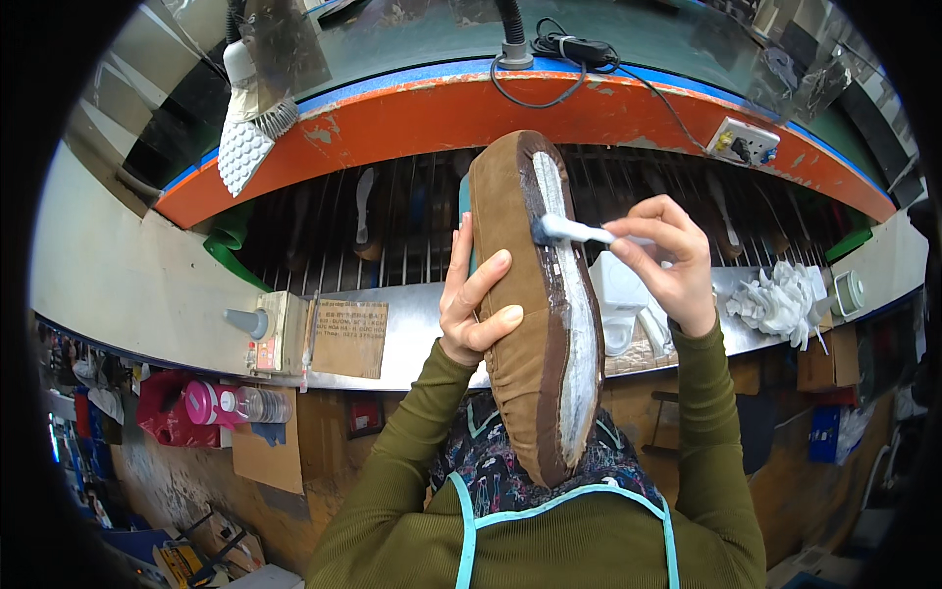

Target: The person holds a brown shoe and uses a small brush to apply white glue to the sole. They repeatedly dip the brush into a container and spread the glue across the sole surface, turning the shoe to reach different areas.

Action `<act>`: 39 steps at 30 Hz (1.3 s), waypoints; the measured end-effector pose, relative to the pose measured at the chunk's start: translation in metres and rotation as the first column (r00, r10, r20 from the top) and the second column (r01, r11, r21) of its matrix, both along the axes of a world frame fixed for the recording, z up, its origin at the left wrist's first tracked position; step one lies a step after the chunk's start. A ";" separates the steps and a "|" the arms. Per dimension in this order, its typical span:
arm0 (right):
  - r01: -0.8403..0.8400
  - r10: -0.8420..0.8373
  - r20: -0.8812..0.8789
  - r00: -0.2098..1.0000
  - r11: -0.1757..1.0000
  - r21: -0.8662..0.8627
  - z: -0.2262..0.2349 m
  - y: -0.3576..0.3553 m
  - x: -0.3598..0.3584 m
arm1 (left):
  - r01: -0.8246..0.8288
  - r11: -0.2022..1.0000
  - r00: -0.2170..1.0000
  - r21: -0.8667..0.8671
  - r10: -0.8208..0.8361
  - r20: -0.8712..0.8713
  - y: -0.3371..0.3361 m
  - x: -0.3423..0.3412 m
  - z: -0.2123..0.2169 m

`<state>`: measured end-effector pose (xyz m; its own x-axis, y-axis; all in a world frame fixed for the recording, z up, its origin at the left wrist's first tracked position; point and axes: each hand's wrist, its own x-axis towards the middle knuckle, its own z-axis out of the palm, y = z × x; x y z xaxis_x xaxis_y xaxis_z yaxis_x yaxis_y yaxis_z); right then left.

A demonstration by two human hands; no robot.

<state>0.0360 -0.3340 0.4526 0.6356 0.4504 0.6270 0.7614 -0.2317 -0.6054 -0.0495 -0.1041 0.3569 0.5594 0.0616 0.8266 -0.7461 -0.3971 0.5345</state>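
Observation:
A brown suede shoe [510,324] stands tilted on its side in front of me, its whitish underside edged by a shiny dark brown band. Some teal shows behind its left edge. My left hand [476,304] is closed around the shoe's left side, with the thumb and fingers pressed against the suede. Between the fingertips of my right hand [675,257] is the handle of a white brush [581,232]. Its dark bristles touch the dark band in the shoe's upper half.
Beyond the metal ledge [422,363] runs a rack of rods [412,265] with more shoes, under an orange panel [392,118]. Crumpled white cloth [778,302] lies right, beside white containers [616,294]. Cardboard [348,339] and a small box [280,334] sit left; a textured white lamp [243,152] hangs above.

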 end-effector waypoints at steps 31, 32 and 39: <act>0.129 -0.126 0.039 0.991 0.989 -0.072 -0.030 -0.014 -0.077 | 0.014 0.997 0.999 -0.079 -0.011 0.030 0.017 0.021 -0.019; 0.137 -0.133 0.060 0.989 0.988 -0.075 -0.030 -0.015 -0.080 | 0.003 0.997 0.999 -0.073 0.000 0.046 0.017 0.023 -0.019; -0.012 0.020 -0.076 0.997 0.994 0.105 -0.027 -0.017 -0.076 | 0.045 0.992 0.997 -0.119 -0.037 0.071 0.012 0.024 -0.033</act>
